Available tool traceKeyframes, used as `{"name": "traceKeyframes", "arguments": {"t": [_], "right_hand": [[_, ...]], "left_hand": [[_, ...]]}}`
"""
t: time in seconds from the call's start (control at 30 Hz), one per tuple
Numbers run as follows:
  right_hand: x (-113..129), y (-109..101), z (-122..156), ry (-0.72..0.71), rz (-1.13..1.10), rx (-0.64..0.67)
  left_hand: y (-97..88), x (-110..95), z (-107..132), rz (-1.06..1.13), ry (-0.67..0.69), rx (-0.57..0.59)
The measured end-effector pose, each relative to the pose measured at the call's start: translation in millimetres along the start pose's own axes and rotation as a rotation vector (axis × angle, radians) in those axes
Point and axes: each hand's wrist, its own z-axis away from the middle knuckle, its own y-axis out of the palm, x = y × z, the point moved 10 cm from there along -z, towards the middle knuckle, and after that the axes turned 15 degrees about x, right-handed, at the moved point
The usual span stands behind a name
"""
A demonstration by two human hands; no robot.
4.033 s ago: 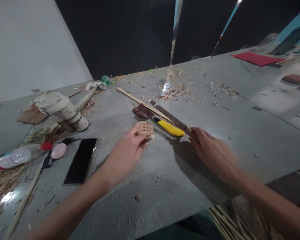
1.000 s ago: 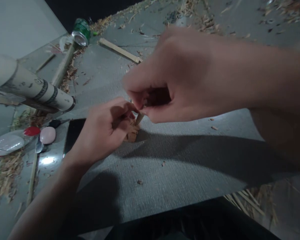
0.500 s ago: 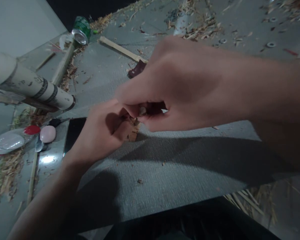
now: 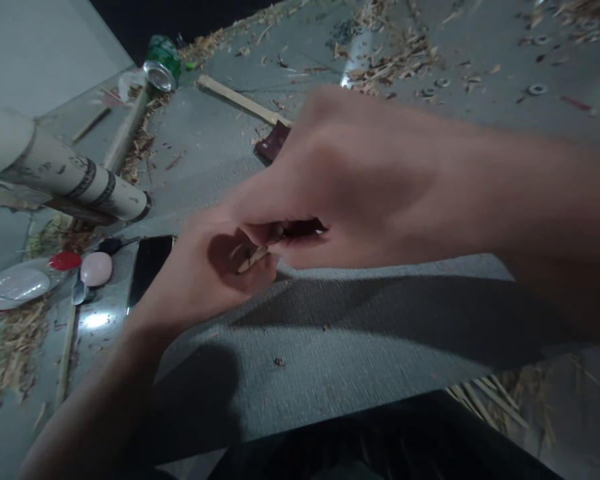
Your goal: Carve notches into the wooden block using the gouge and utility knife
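We pinch a thin wooden sliver between left hand and right hand, steadying it above the bench centre.

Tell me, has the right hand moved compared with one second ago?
Yes. The right hand sits lower, nearer the left hand, and no longer hides the dark red sandpaper beside the pale wooden strip.

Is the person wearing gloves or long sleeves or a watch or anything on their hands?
No. The left hand and the right hand are both bare: no gloves, and no rings show. Both forearms are bare as far as the picture reaches, with no sleeve, watch or bracelet in sight. The right hand looks big and a little blurry because it is close to the camera.
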Motion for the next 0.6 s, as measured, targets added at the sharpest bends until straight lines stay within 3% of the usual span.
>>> {"name": "traceKeyframes", "arguments": {"t": [0.23, 0.4, 0.43, 0.5, 0.57, 0.6], "right_hand": [[2, 7, 1, -0.007, -0.074, 0.014], [-7, -15, 23, -0.112, -0.265, -0.138], [-19, -20, 31, -0.059, -0.284, -0.177], [-60, -25, 53, 0.183, -0.274, -0.266], [-118, -15, 96, 0.658, -0.207, -0.303], [-137, -7, 115, 0.781, -0.165, -0.291]], "left_hand": [[-0.9, -10, -3, -0.149, -0.014, 0.008], [2.3, -16, -9, -0.216, 0.001, 0.085], [2.6, -17, -9, -0.238, -0.001, 0.097], [4.0, -20, -10, -0.300, 0.003, 0.119], [5.2, -20, -11, -0.330, -0.006, 0.131], [5.6, -19, -11, -0.331, -0.010, 0.133]]}}
